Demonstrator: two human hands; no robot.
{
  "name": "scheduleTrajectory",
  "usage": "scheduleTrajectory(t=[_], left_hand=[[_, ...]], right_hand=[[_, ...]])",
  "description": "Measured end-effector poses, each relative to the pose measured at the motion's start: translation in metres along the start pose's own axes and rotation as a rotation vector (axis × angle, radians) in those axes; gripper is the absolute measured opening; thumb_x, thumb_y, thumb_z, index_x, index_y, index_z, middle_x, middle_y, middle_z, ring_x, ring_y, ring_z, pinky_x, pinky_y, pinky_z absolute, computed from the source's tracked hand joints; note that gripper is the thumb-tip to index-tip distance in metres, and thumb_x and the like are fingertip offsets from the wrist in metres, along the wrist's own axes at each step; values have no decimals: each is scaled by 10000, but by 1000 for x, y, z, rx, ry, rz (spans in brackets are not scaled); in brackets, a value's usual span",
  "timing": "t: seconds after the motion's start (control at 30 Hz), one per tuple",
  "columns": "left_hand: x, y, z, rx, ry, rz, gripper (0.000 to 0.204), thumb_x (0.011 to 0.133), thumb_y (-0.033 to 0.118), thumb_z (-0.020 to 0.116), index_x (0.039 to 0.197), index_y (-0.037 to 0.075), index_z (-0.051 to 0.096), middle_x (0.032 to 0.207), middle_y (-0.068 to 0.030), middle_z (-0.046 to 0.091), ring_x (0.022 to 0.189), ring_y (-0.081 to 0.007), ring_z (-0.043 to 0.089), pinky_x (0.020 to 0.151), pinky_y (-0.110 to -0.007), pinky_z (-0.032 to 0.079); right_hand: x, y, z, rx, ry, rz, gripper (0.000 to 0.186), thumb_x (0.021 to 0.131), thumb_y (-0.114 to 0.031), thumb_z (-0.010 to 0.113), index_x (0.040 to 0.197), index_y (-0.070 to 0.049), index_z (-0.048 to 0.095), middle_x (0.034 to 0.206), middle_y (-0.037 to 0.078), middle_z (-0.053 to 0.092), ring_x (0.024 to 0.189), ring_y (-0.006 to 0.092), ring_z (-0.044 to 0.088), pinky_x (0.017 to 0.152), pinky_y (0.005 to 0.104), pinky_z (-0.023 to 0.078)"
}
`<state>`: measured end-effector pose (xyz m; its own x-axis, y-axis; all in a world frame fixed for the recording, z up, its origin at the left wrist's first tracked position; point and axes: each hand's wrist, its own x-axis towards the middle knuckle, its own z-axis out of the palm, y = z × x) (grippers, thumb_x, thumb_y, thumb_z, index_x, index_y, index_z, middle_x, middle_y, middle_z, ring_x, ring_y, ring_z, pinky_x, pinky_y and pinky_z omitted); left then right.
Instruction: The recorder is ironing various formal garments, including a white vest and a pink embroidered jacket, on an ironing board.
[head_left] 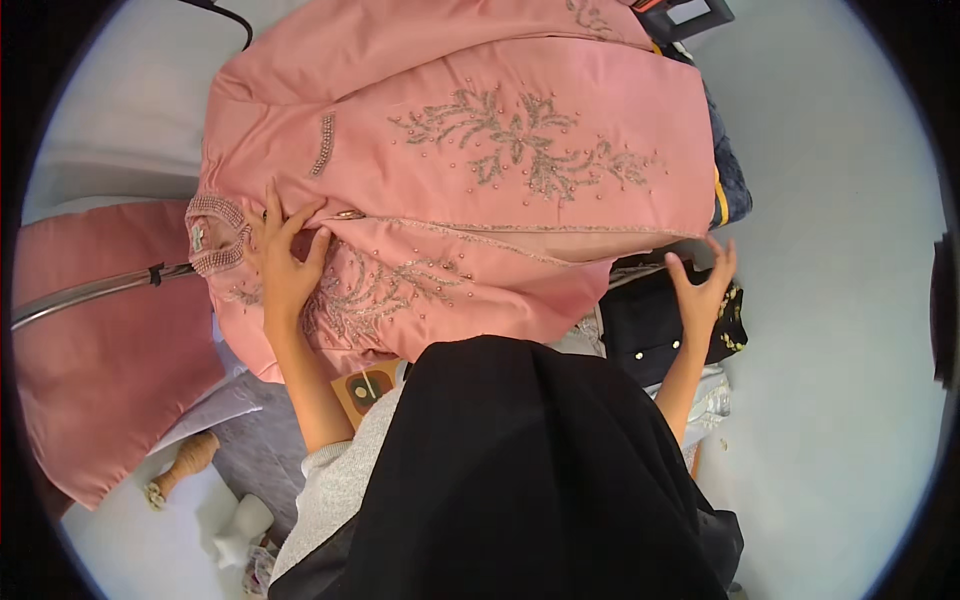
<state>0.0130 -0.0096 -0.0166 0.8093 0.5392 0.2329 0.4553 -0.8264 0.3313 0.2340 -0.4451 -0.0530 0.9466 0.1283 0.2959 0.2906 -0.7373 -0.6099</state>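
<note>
A pink satin garment (560,80) with beaded leaf embroidery, a beaded collar and a long front opening lies spread in front of me, its collar at the left. My left hand (290,250) rests on it just right of the collar, fingers apart. My right hand (700,290) is at the lower right corner of the garment, thumb and fingers apart, above a folded black garment (635,330) with gold buttons and yellow embroidery.
A pink cloth (110,390) lies at the left behind a metal rail (90,296). Below are a tan vase-like object (185,460) and white shapes (240,530). A dark framed object (685,15) is at top right, a pale wall or surface (830,300) at the right.
</note>
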Motion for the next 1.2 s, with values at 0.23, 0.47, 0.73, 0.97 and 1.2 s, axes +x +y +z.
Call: scheduleTrajectory(t=[0.23,0.47,0.73,0.97,1.2], left_hand=[[2,-7,6,-38,2,-8,304,786,172,656,1087,212,669,1485,-96,268,1383,-411,79,1088,-524,96],[7,-5,6,96,105,40,181,752,204,684,930,172,689,1460,-21,338,1372,-392,162,1009,-627,85],[10,-4,-1,107,77,20,180,736,231,697,890,140,681,1452,-11,351,1367,-381,190,1018,-600,106],[7,-4,5,95,111,-10,166,723,202,697,887,173,695,1442,3,370,1372,-369,183,1024,-597,94],[13,-13,0,49,212,100,156,705,154,692,856,189,708,1422,8,403,1377,-363,177,1019,-606,44]], right_hand=[[-17,38,55,378,-261,234,803,588,-245,850,1265,-47,465,1379,207,294,1280,324,312,1044,399,287],[-19,41,59,194,63,-127,266,732,-91,741,965,-10,643,1371,167,320,1265,315,363,1022,403,304],[-29,38,32,-162,-308,-206,669,534,-406,854,1083,-100,623,1449,221,174,1316,391,273,1038,454,290],[-49,41,69,140,-136,-57,321,597,-109,779,885,-16,672,1369,238,334,1277,366,334,999,407,319],[12,29,12,115,80,-245,234,694,-75,739,899,12,667,1385,183,334,1309,334,304,1048,399,273]])
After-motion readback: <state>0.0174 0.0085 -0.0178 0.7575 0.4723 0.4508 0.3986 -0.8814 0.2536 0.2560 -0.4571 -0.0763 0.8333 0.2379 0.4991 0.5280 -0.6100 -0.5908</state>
